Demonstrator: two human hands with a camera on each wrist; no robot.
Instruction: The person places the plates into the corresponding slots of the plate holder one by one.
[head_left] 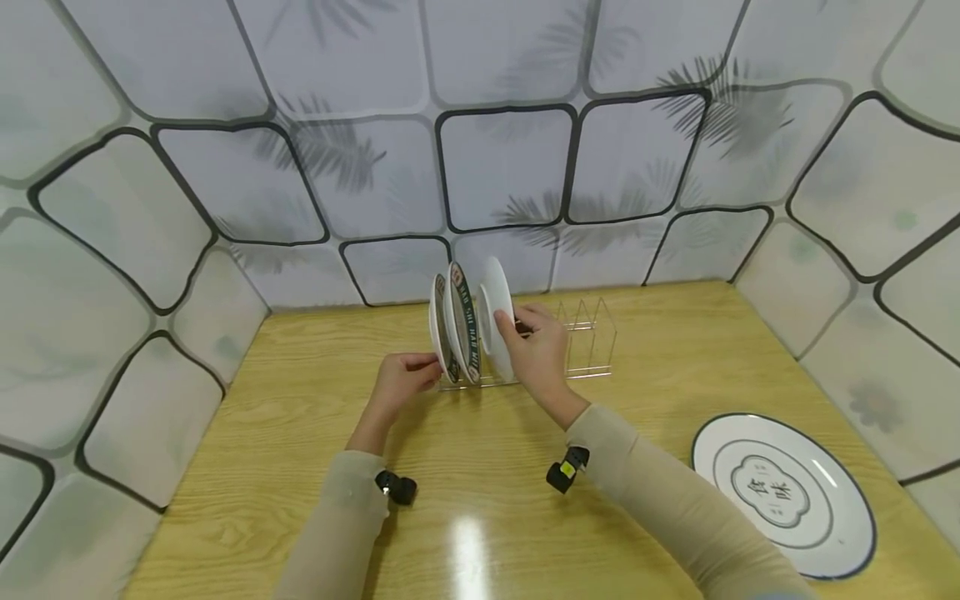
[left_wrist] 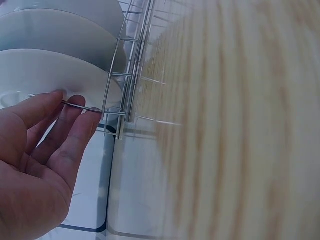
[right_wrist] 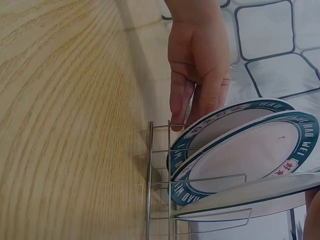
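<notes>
A wire dish rack (head_left: 592,372) stands near the back of the table. In its left part, two white plates with green lettered rims (head_left: 467,329) lean on edge. My right hand (head_left: 542,350) grips a third white plate (head_left: 498,287), its thumb on the near side; this plate (right_wrist: 240,199) stands on edge between the rack wires in the right wrist view. My left hand (head_left: 405,379) is at the rack's left end, beside the outermost plate. In the left wrist view, the left hand (left_wrist: 40,165) pinches the rack's end wire (left_wrist: 82,106) between thumb and fingers.
A large white plate with a dark rim and a printed emblem (head_left: 783,500) lies flat on the wooden table (head_left: 300,433) at the right. Patterned walls (head_left: 502,171) enclose the table behind and on both sides. The rack's right slots hold no plates.
</notes>
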